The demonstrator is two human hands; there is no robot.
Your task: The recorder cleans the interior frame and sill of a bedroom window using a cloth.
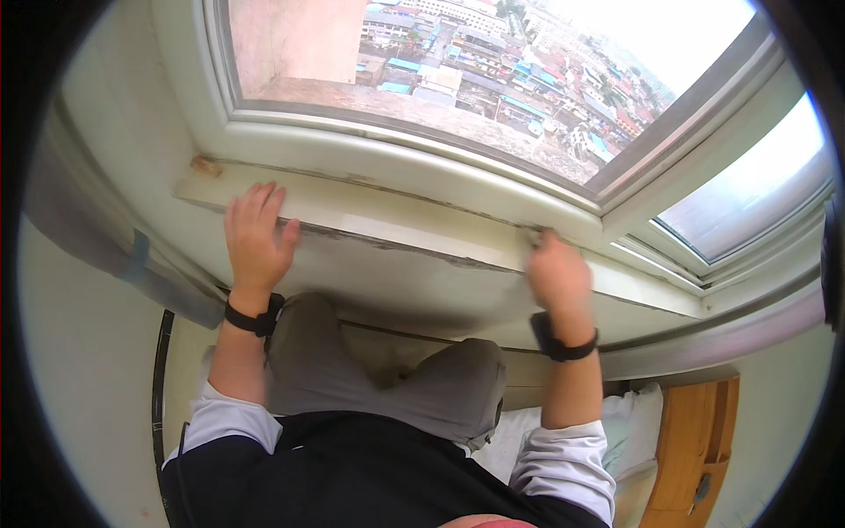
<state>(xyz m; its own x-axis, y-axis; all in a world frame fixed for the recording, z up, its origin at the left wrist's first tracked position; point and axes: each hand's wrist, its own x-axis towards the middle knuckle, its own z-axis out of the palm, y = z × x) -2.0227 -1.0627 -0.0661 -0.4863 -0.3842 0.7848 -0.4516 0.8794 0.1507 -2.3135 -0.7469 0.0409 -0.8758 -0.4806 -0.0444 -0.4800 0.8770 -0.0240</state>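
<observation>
A grey curtain point(106, 238) with a blue tie hangs at the left of the white window sill point(396, 220). The left hand point(255, 238) lies flat on the front edge of the sill, near its left end, with the fingers spread wide and holding nothing. The right hand point(556, 277) rests on the same edge further to the right; it is blurred, so I cannot tell if it is open or closed. Both wrists carry a black band. Below the sill, the knees in grey trousers point(396, 378) are bent. A wooden nightstand point(695, 449) stands below the right end of the sill.
</observation>
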